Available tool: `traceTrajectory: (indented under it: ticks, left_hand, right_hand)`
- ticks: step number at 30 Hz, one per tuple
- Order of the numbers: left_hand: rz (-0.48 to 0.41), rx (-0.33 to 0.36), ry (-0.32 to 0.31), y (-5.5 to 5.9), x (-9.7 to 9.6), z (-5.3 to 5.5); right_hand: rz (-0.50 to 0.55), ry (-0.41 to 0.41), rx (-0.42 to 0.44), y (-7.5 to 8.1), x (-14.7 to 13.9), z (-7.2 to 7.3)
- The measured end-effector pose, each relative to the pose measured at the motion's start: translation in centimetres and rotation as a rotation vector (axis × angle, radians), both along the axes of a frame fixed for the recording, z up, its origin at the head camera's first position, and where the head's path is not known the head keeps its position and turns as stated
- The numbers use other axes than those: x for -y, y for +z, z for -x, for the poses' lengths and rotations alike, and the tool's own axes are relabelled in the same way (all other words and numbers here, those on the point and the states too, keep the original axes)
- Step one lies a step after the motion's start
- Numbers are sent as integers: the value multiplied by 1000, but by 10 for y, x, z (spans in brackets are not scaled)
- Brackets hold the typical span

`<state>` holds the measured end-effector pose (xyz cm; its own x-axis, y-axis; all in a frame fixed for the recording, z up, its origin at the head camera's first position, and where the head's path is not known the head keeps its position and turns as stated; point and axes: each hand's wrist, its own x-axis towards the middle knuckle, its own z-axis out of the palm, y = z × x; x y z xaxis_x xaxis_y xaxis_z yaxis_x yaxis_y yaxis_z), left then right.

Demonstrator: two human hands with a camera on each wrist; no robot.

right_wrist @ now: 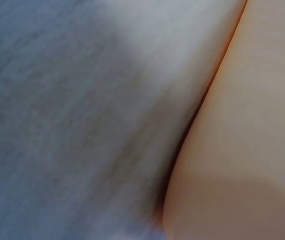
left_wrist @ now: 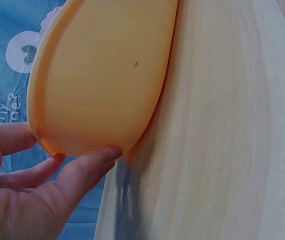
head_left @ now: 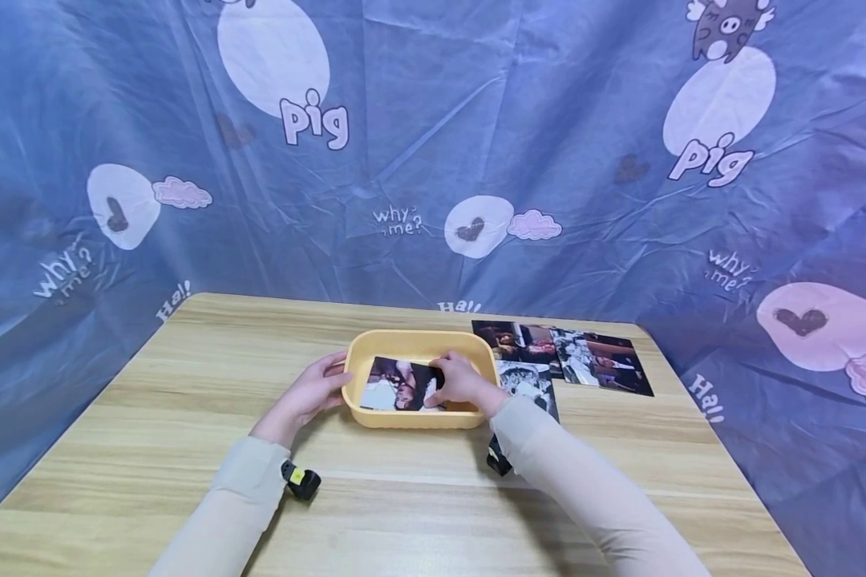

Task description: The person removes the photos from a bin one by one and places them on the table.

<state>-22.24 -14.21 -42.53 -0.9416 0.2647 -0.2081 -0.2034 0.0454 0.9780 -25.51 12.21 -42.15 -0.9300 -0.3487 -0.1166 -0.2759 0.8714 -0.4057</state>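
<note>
A yellow plastic box (head_left: 418, 420) sits near the middle of the wooden table. My left hand (head_left: 319, 390) grips its left end; in the left wrist view the thumb and fingers of this hand (left_wrist: 37, 185) are at the end wall of the box (left_wrist: 102, 75). Inside the box lies a photo print (head_left: 398, 386) showing dark and pale patches. My right hand (head_left: 462, 380) reaches in over the right side and holds the photo by its right edge, thumb in front. In the right wrist view only the box wall (right_wrist: 242, 150) shows up close; the hand is hidden there.
Right of the box, several more photo prints overlap: dark ones (head_left: 505, 340) at the back, a mostly grey one (head_left: 527, 383) partly behind my right wrist, and another dark one (head_left: 621, 365) farther right. A blue printed curtain (head_left: 418, 160) hangs behind the wooden table (head_left: 375, 497).
</note>
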Motion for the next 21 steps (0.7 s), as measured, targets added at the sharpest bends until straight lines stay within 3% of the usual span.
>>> traceTrajectory:
  ticks: [14,21]
  left_hand:
    - [5,-4,-5,-1,0,0]
    - [6,-1,-3,0,0,-1]
  right_hand:
    - [96,-36,-50,-2,-1,1]
    - [199,-86,-107,0,0,6]
